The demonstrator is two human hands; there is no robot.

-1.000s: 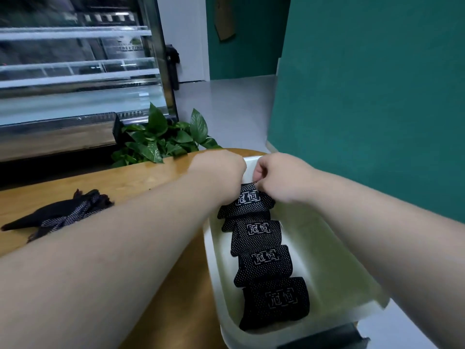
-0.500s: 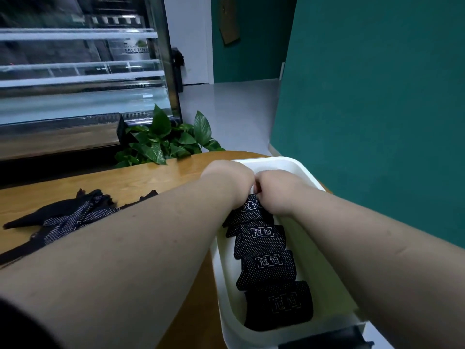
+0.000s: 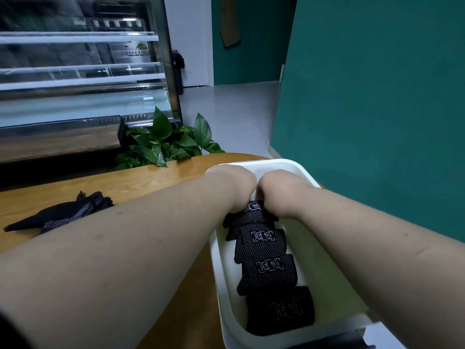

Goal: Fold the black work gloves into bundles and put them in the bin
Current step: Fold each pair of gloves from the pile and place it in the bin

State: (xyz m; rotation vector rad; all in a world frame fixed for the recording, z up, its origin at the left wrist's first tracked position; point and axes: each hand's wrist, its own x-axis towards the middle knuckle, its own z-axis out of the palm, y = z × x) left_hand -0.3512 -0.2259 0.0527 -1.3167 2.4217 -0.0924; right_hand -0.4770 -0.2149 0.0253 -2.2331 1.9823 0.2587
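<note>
Reaching into one bin (image 3: 324,270), left hand (image 3: 232,183) and right hand (image 3: 279,191) each had a closed grip on the far bundle (image 3: 247,215) of four.

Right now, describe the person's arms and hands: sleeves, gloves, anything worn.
Both forearms are bare: no sleeve, watch or bracelet shows. The left hand and right hand are ungloved. Fingers are hidden, so rings cannot be judged. A dark edge at the bottom-left corner may be a sleeve.

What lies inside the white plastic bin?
A row of at least four folded black dotted glove bundles. The left hand and right hand cover part of the farthest bundle, so their grip and the white plastic bin's floor there are hidden.
</note>
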